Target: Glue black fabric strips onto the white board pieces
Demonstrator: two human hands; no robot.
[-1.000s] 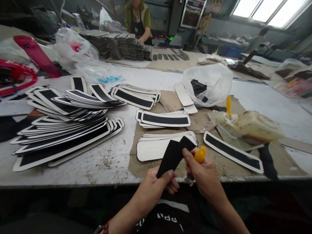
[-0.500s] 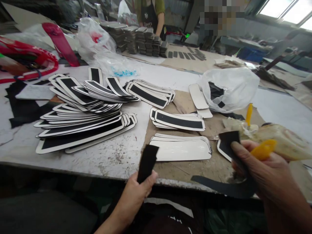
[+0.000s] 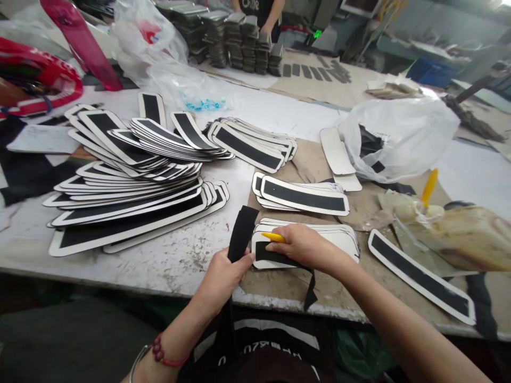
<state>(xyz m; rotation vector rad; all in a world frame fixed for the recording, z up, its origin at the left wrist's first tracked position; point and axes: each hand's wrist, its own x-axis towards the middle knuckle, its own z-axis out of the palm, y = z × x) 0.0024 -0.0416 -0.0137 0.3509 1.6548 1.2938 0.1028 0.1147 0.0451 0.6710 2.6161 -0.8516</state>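
The left hand (image 3: 221, 276) pinches 1 black strip (image 3: 240, 234) upright at the table edge (image 3: 191, 284), just left of the white stack (image 3: 339, 239). The right hand (image 3: 305, 247), closed on a yellow tool (image 3: 273, 237), presses a second black strip (image 3: 275, 255) onto that stack; its far end hangs hidden under the wrist. Behind the stack, a clear bag (image 3: 403, 135) holds dark pieces, probably more strips.

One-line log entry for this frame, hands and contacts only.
left hand: grips black strip | right hand: holds yellow tool, presses second black strip onto white stack
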